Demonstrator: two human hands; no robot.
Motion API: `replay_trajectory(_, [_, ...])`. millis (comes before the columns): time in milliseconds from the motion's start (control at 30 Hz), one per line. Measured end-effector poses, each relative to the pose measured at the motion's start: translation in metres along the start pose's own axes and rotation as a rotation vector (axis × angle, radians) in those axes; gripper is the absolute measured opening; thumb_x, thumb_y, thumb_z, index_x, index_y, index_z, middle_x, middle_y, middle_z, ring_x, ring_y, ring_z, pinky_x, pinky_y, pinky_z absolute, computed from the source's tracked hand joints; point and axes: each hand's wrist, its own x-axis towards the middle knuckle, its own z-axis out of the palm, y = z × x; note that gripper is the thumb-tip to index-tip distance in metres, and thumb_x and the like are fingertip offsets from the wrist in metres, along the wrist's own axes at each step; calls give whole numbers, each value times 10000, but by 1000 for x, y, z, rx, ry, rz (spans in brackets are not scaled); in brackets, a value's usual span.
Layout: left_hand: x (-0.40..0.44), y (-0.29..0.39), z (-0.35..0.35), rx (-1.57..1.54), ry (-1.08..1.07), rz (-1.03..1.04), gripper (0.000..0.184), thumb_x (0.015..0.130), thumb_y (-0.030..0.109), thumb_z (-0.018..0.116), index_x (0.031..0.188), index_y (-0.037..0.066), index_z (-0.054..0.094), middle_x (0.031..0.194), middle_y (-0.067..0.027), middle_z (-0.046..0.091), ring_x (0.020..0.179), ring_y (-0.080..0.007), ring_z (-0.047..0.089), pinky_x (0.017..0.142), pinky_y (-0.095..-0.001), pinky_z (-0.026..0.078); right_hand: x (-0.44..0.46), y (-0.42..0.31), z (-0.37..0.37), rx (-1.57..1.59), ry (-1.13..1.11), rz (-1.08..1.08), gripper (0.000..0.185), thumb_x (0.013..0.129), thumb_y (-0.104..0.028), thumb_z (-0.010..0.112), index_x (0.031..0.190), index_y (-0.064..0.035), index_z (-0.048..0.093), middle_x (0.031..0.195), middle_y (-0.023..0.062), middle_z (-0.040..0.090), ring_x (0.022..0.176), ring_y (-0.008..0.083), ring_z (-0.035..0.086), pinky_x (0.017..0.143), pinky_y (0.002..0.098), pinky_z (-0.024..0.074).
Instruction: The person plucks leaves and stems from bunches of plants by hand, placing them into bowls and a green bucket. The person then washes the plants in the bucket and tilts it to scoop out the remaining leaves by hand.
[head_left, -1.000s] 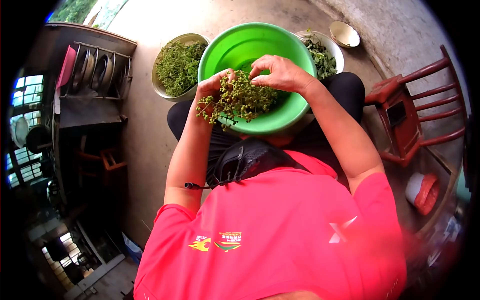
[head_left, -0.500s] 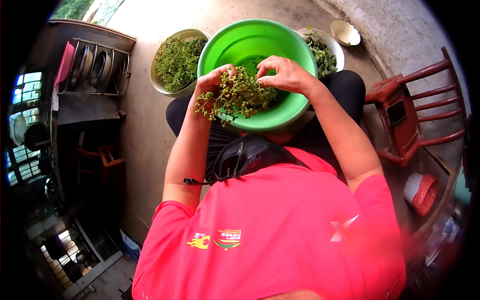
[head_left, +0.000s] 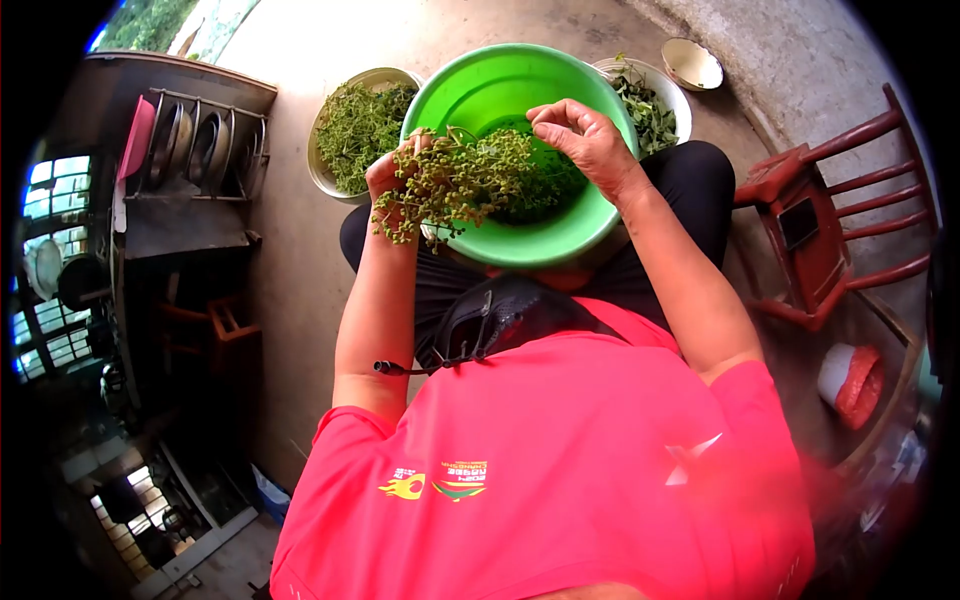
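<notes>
A large green basin [head_left: 480,75] sits at my lap with loose green berries in its lower part. My left hand [head_left: 390,180] is closed round a branching bunch of green berries [head_left: 455,180], which spreads over the basin's left side and partly hides the fingers. Over the right part of the basin is my right hand [head_left: 585,145], thumb and index finger pinched together, a little apart from the bunch. Whatever lies between those fingertips is too small to make out.
Left of the basin is a bowl heaped with berry sprigs [head_left: 355,130]. Behind my right knee stands a white bowl [head_left: 680,115] of leaves, near a small empty bowl [head_left: 692,65]. A red wooden chair [head_left: 810,230] is at right, a dish rack [head_left: 205,145] at left.
My right hand has moved from the bunch to the right and slightly up. The bunch in my left hand has shifted left, uncovering more green berries in the basin.
</notes>
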Motion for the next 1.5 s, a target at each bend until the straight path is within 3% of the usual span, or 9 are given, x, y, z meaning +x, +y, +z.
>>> replay_trajectory(100, [1, 5, 4, 81, -22, 21, 191, 894, -5, 452, 1042, -30, 570, 1015, -48, 611, 921, -95, 579, 856, -190, 462, 1, -18, 11, -9, 15, -40, 162, 879, -161, 617, 978, -35, 637, 1062, 43, 622, 992, 100, 550, 915, 236, 412])
replay_trajectory(267, [7, 10, 32, -462, -102, -41, 161, 851, 115, 449, 924, -13, 514, 969, -77, 567, 916, -181, 545, 856, -293, 441, 2, -29, 16, -111, -7, -178, 159, 875, -144, 624, 977, -25, 648, 1091, 39, 610, 978, 101, 563, 893, 231, 436])
replay_trajectory(367, [7, 3, 19, 282, 175, -77, 212, 809, 245, 534, 848, 43, 482, 894, -101, 545, 859, -233, 531, 795, -354, 447, -2, -41, 23, -391, -52, -268, 142, 825, -164, 667, 902, -45, 667, 1068, 60, 618, 989, 163, 575, 892, 280, 442])
replay_trajectory(533, [16, 13, 55, -264, -243, -176, 240, 783, 274, 564, 824, 70, 444, 826, -75, 511, 779, -206, 494, 690, -324, 429, -2, -36, 24, -709, -145, -93, 147, 766, -194, 677, 808, -55, 656, 1019, 90, 645, 1008, 232, 582, 905, 331, 434])
replay_trajectory(1100, [11, 9, 72, -102, -148, -236, 242, 845, 284, 525, 809, 70, 418, 828, -113, 504, 783, -214, 476, 678, -323, 413, -3, -9, 22, -758, -244, -84, 124, 766, -175, 667, 783, -54, 645, 1031, 89, 644, 945, 248, 607, 859, 329, 463])
replay_trajectory(1133, [7, 12, 81, 63, -32, -192, 255, 839, 292, 537, 810, 68, 419, 826, -106, 497, 780, -212, 470, 672, -318, 408, -3, -3, 21, -718, -231, -91, 144, 762, -211, 660, 788, -70, 662, 1005, 92, 648, 922, 249, 611, 840, 338, 470])
replay_trajectory(1200, [16, 5, 63, -217, -286, -308, 274, 828, 304, 555, 813, 64, 425, 814, -93, 484, 766, -206, 455, 653, -311, 399, -4, 2, 18, -679, -218, -96, 167, 758, -248, 654, 793, -86, 678, 980, 95, 652, 899, 250, 616, 820, 346, 477])
replay_trajectory(1400, [12, 1, 40, -233, -299, -316, 284, 812, 305, 575, 833, 60, 432, 820, -94, 480, 770, -203, 453, 647, -309, 401, -11, 3, 7, 67, -114, 191, 162, 826, -179, 653, 838, -18, 655, 1021, 60, 647, 917, 120, 572, 847, 271, 444])
replay_trajectory(1500, [12, -1, 36, -251, -314, -307, 278, 811, 296, 572, 843, 54, 438, 831, -99, 483, 782, -208, 459, 661, -311, 408, -10, 10, 1, 158, -99, 153, 169, 833, -176, 659, 893, -18, 654, 1003, 45, 645, 910, 95, 553, 851, 263, 433])
